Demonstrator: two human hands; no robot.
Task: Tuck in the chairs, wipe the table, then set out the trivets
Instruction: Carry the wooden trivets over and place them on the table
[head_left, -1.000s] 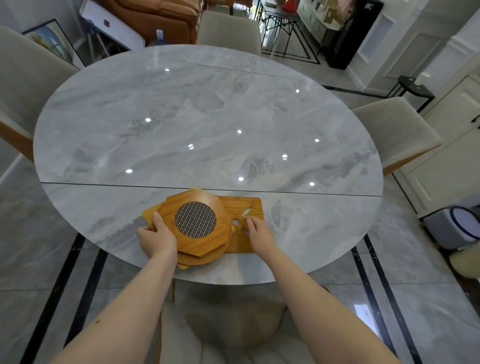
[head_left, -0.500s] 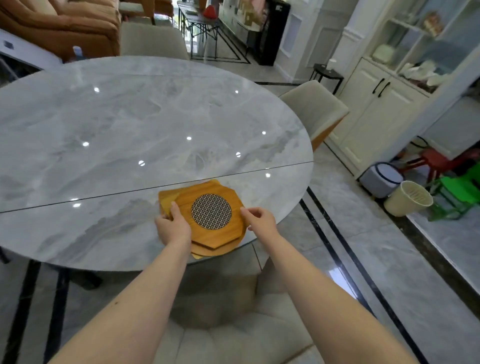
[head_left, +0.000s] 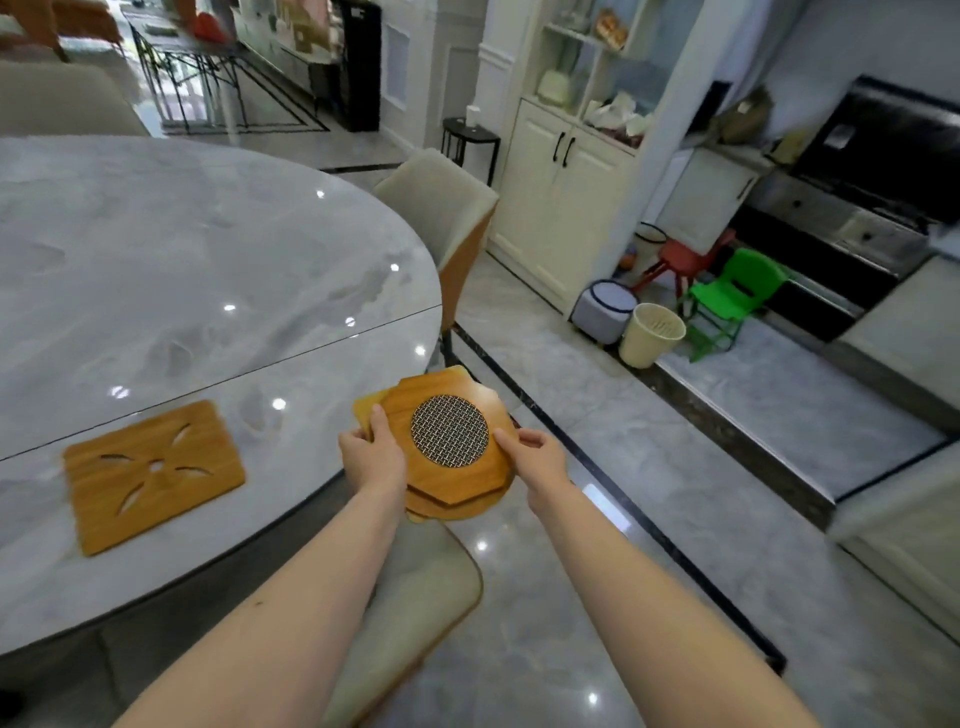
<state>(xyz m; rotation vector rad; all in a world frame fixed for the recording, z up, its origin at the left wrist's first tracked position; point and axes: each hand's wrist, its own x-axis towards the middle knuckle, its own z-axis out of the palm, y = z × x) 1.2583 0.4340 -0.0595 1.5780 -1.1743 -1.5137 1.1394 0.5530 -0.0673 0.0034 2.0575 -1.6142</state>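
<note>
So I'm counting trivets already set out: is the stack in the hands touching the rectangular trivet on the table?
Apart. The head view shows bare marble between the rectangular trivet and the stack, held by both hands.

grey marbled table; amber mesh-centred trivets

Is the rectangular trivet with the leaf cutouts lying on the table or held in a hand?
On the table: the rectangular trivet lies flat on the marble top, no hand touching it.

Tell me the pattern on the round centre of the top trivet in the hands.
Woven metal mesh, silver-grey on dark; head view.
</note>
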